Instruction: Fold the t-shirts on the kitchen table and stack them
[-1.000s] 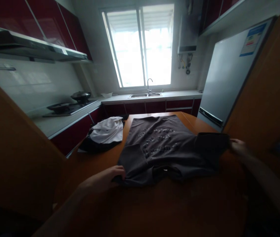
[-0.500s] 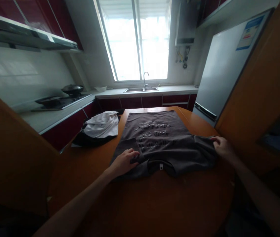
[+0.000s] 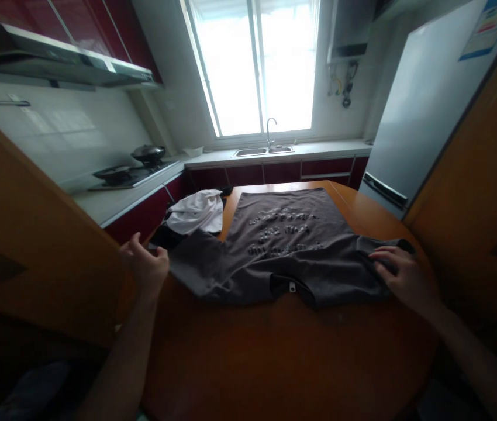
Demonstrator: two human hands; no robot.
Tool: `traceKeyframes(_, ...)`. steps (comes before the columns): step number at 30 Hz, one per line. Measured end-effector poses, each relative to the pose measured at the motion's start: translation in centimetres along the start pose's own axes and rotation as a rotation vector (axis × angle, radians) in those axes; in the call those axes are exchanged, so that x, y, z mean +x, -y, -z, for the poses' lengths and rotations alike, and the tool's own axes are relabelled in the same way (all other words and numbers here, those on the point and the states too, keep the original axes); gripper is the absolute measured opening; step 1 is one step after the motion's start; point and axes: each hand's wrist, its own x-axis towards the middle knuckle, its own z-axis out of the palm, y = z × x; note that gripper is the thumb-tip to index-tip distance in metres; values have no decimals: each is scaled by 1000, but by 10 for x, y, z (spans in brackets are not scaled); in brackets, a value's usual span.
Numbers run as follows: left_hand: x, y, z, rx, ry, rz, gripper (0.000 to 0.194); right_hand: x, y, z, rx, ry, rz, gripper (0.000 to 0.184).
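A dark grey T-shirt [image 3: 292, 240] lies spread on the wooden table [image 3: 283, 356], its collar and small white label toward me. Raised lettering runs across its chest. My left hand [image 3: 147, 269] is just off the end of the left sleeve, thumb and fingers apart, with nothing visible between them. Over the right sleeve rests my right hand [image 3: 404, 278], its fingers stretched out on the cloth near the sleeve's folds. Both sleeves reach out sideways.
White cloth [image 3: 198, 211] is heaped on dark cloth [image 3: 167, 237] at the table's far left. Beyond stand a stove with pans [image 3: 148, 153], a counter with a sink [image 3: 263, 151] under the window, and a fridge [image 3: 419, 105] on the right.
My left hand has moved left off the shirt, and the left sleeve, folded inward before, now lies outward. My right hand has shifted inward from the sleeve's end. The view has tilted slightly.
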Motion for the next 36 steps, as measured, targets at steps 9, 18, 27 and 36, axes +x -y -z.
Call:
traceKeyframes(9, -122, -108, -1, -311, 1111, -832, 42, -36, 84, -39, -40, 562, 404, 17)
traceKeyframes(18, -120, -100, 2, -408, 1201, -670, 35, -29, 86, -25, 66, 538, 361, 28)
traceKeyframes(27, -87, -116, 7, -416, 1435, -566, 32, 13, 33, 37, 170, 500, 158, 22)
traceKeyframes(36, -93, -121, -72, -590, 1255, -486, 37, 20, -67, 46, -190, 362, -84, 17)
